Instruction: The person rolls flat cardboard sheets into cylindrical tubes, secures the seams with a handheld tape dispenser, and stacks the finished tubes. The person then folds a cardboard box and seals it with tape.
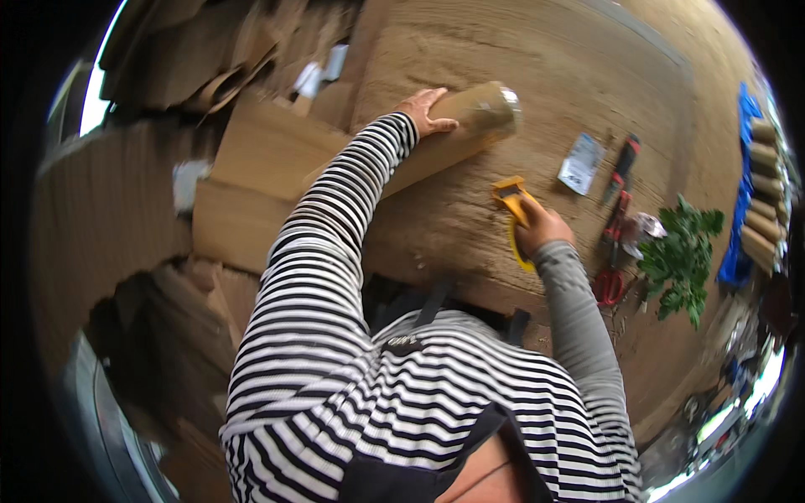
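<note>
A long cardboard package (436, 157) lies slantwise on the wooden table, its far right end wrapped in shiny clear tape. Spread over its far side, my left hand (429, 113) rests with thumb and fingers apart. My right hand (543, 230) is closed around a tape dispenser (513, 198), yellow-orange, just right of the package and apart from it. Part of the dispenser is hidden by my fingers. A yellow curved piece shows below them.
Cardboard sheets (243, 197) adjoin the package at left. Rightward lie a small printed packet (581, 163), a red-and-black knife (623, 163), red-handled scissors (610, 287) and a leafy green plant (683, 256). Several brown rolls (763, 184) sit on blue plastic at far right.
</note>
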